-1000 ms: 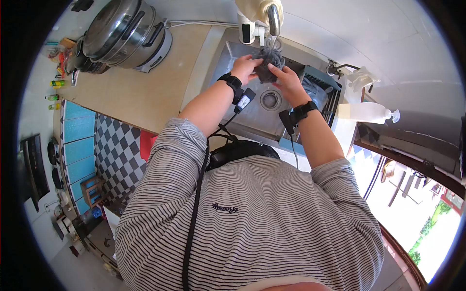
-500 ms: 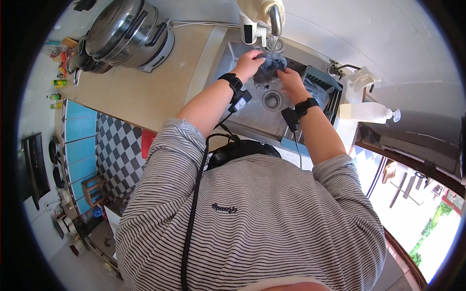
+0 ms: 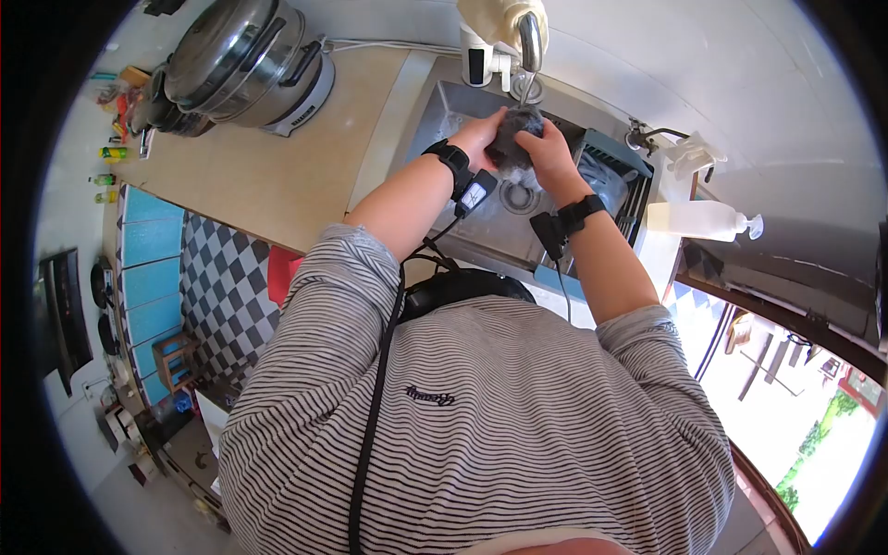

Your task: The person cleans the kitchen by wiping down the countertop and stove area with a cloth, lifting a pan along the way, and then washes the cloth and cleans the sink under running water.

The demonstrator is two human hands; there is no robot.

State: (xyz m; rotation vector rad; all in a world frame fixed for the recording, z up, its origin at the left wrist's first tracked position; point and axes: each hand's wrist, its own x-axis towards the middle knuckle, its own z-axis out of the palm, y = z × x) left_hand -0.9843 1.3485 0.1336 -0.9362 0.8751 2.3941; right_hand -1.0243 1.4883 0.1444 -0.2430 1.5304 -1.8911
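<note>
A wet, dark grey cloth [image 3: 514, 137] is bunched up between both hands under the tap [image 3: 529, 44], over the metal sink [image 3: 444, 120]. My left hand [image 3: 475, 141] closes on its left side, while my right hand [image 3: 552, 157] grips the right side with the thumb laid across it. Water runs from the spout onto the cloth. Pale suds or water show at its lower edge, just above the drain [image 3: 519, 196]. The fingers behind the cloth are partly hidden.
A grey-green drain rack [image 3: 615, 153] sits at the sink's right side. Beyond it lies a pump bottle [image 3: 694, 218] with pale liquid. A large steamer pot [image 3: 227, 69] stands on the left counter [image 3: 324, 148]. A pale cloth [image 3: 495, 18] hangs around the tap.
The cloth was spread more loosely between the hands. Both hands have come closer together and squeezed it into a compact bundle, slightly lower and nearer to me.
</note>
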